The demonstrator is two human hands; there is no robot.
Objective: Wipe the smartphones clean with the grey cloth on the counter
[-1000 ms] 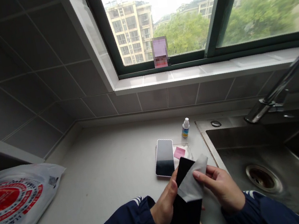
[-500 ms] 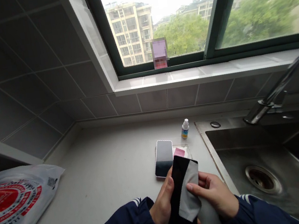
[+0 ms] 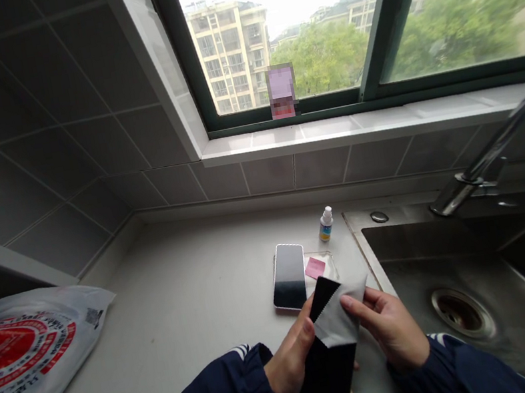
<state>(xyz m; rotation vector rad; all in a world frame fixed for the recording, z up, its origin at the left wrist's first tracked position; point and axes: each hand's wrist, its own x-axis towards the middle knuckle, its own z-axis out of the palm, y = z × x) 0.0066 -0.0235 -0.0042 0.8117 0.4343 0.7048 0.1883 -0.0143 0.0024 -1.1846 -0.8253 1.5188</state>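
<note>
My left hand (image 3: 293,357) is wrapped round a flat black phone (image 3: 330,374), thumb along its left edge and fingertips showing past its right edge. A grey cloth (image 3: 338,320) with zigzag edges lies over the upper part of the black screen. My right hand (image 3: 392,326) pinches this cloth between thumb and fingers at the phone's right side. Just beyond, a second phone (image 3: 289,276) with a pale rim lies face up on the counter, partly over a clear case (image 3: 329,259). A small pink card (image 3: 315,268) lies on that case.
A small white-capped bottle (image 3: 326,224) stands behind the phones, near the rim of the steel sink (image 3: 407,269). Over the sink arches a chrome faucet (image 3: 492,149). A white plastic bag (image 3: 62,326) with red print lies at the left of the counter (image 3: 182,292).
My right hand has shifted slightly right and up with the cloth, which now covers less of the phone's lower part. The black phone's tilt has changed a little in my left hand.
</note>
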